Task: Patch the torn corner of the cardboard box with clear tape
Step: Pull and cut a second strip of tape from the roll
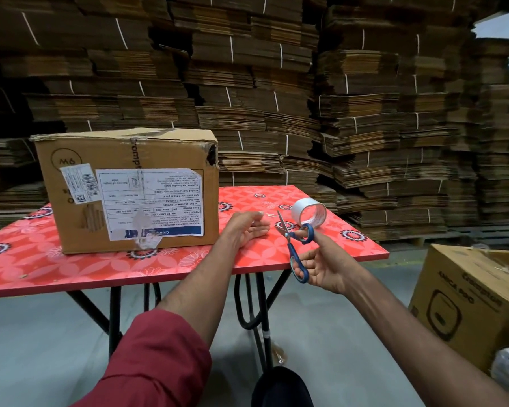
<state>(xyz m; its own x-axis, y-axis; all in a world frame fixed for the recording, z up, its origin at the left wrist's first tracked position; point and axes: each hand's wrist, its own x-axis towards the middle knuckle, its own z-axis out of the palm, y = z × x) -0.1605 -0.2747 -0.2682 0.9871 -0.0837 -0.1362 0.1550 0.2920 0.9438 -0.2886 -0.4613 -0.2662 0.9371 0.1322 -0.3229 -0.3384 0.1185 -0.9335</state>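
A worn cardboard box (130, 186) with a white label stands on the red flowered table (71, 268). Its upper right corner (211, 152) is torn open, showing a dark hole. A roll of clear tape (308, 214) lies on its side near the table's right edge. My right hand (323, 265) grips blue-handled scissors (291, 239), fingers through the loops, blades slightly apart and pointing up toward the roll. My left hand (252, 227) rests on the table just right of the box, palm up, fingers loosely curled; whether it pinches a strip of tape I cannot tell.
Tall stacks of flattened cardboard (276, 83) fill the whole background. A second printed cardboard box (467, 304) sits on the floor at the right. Black metal table legs (259, 312) stand beneath the tabletop on a grey floor.
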